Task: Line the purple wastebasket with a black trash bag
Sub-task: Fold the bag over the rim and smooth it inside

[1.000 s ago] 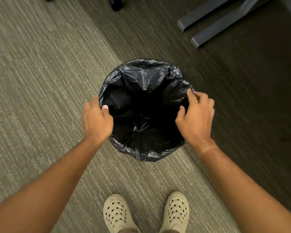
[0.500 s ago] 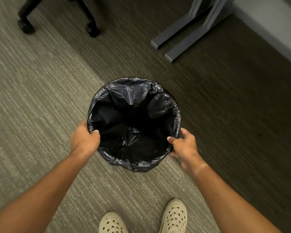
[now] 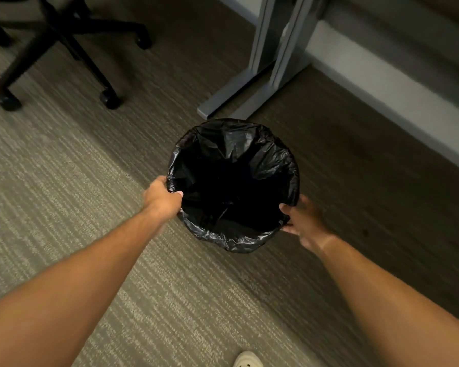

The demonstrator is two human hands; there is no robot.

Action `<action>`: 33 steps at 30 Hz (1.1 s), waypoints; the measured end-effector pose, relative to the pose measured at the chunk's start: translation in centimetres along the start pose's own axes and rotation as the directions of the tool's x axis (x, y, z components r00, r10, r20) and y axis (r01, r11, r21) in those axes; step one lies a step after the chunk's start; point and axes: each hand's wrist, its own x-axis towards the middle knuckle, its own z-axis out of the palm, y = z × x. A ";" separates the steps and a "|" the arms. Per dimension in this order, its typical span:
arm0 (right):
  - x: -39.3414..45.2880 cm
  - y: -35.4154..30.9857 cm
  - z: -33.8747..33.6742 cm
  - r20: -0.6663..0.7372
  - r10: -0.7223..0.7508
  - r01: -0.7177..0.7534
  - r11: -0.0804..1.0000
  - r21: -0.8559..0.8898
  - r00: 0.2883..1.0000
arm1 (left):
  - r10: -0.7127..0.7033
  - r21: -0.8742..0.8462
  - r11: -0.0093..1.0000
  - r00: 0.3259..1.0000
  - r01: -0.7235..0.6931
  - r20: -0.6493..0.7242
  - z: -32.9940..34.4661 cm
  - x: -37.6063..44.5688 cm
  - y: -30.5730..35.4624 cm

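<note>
A black trash bag (image 3: 249, 152) covers the round wastebasket completely, its edge folded over the rim, so none of the purple shows. It sits over the carpet in the middle of the head view. My left hand (image 3: 161, 199) grips the bag-covered rim on the left side, thumb inside. My right hand (image 3: 305, 223) holds the rim at the lower right, thumb over the edge and fingers underneath on the outside. Both arms are stretched forward.
A black office chair base with castors (image 3: 64, 49) stands at the upper left. Grey metal desk legs (image 3: 252, 94) rest on the floor just beyond the basket. A pale baseboard (image 3: 408, 102) runs along the right. One light shoe (image 3: 248, 360) shows at the bottom edge.
Both hands went from adjusting the bag edge to gripping the rim. The basket now sits further from my feet and nearer the desk legs, and the view has tilted up.
</note>
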 end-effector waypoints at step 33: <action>11.2 -3.8 -4.0 -0.176 0.037 -0.024 0.997 0.074 0.984 | 0.117 0.124 0.980 0.957 -0.155 0.266 11.0 10.6 8.9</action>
